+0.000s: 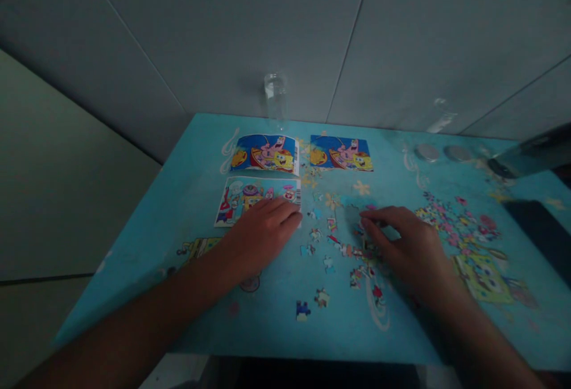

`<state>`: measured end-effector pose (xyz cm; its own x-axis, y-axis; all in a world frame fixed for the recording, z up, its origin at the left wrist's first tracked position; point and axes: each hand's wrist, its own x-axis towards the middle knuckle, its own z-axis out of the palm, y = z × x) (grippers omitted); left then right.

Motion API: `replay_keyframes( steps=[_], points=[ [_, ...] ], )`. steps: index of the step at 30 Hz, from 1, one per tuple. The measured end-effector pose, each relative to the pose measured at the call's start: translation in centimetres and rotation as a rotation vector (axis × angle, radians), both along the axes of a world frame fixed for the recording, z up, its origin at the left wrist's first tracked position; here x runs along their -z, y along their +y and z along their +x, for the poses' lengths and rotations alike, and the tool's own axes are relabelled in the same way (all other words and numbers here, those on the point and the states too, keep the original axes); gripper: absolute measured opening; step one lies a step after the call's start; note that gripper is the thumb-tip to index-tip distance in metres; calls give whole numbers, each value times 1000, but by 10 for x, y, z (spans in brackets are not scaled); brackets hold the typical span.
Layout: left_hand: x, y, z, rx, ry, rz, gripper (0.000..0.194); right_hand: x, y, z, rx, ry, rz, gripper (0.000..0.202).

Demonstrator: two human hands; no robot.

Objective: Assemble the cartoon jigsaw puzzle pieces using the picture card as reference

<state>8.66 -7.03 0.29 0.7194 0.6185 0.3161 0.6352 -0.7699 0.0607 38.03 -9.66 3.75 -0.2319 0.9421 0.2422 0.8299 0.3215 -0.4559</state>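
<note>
Around the hands: blue table [187,157], glass jar [276,100] upright by the wall, two silver lids [427,152] far right, dark phone-like slab [539,231] at right edge. Assembled puzzle [341,153] lies flat beside the curved picture card [266,154]. Left hand [272,225] rests on the lower picture card [232,201], covering part of it, fingers curled, grasp unclear. Right hand [408,240] pinches thumb to index over loose puzzle pieces [329,264]; can't tell if one is held. Right hand hides some pieces; others lie scattered between hands.

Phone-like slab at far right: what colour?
The slab is dark, near black; head view.
</note>
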Motion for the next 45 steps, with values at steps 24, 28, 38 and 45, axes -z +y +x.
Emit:
replay_keyframes(
  steps=[24,28,38,45],
  points=[
    [-2,0,0,1,-9,-2,21,-1,-4,-5,-121,96,-112,18],
    [-1,0,-1,11,-18,0,21,-3,-1,3,2,64,-36,18],
    [-4,0,-2,2,0,-28,24,-8,-4,-1,152,112,-14,20],
    [-3,1,-3,19,-1,-14,25,-17,0,3,376,407,-14,30]
  ],
)
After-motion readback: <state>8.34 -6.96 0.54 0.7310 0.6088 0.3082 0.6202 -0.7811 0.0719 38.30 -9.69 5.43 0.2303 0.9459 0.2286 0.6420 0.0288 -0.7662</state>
